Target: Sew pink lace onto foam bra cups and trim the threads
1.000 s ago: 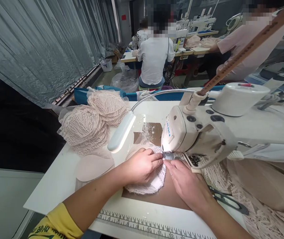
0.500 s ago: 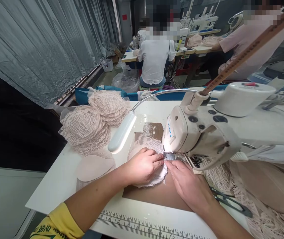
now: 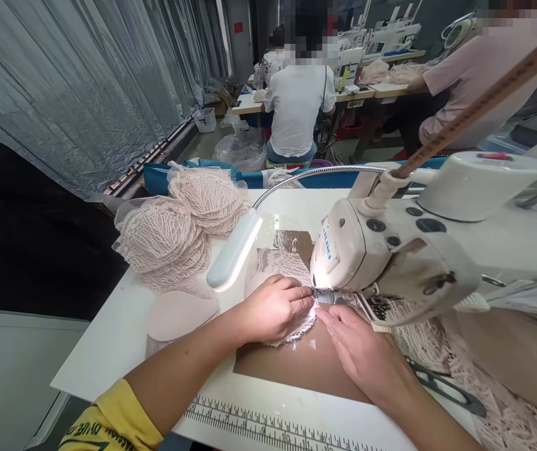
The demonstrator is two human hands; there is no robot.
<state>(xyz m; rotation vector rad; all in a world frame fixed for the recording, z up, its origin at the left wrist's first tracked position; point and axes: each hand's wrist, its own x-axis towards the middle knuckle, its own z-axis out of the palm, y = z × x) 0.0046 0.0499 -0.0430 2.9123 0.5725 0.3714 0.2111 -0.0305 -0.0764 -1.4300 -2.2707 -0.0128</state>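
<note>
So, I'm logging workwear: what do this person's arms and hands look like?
The left hand and right hand are bare, no gloves or watch. The left arm ends in a short yellow sleeve with dark lettering; the right forearm is bare, no sleeve in view.

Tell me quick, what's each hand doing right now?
Left hand: fingers curled on the lace piece, grip cannot be told.
Right hand: open, fingertips resting on the lace piece by the sewing machine.
</note>
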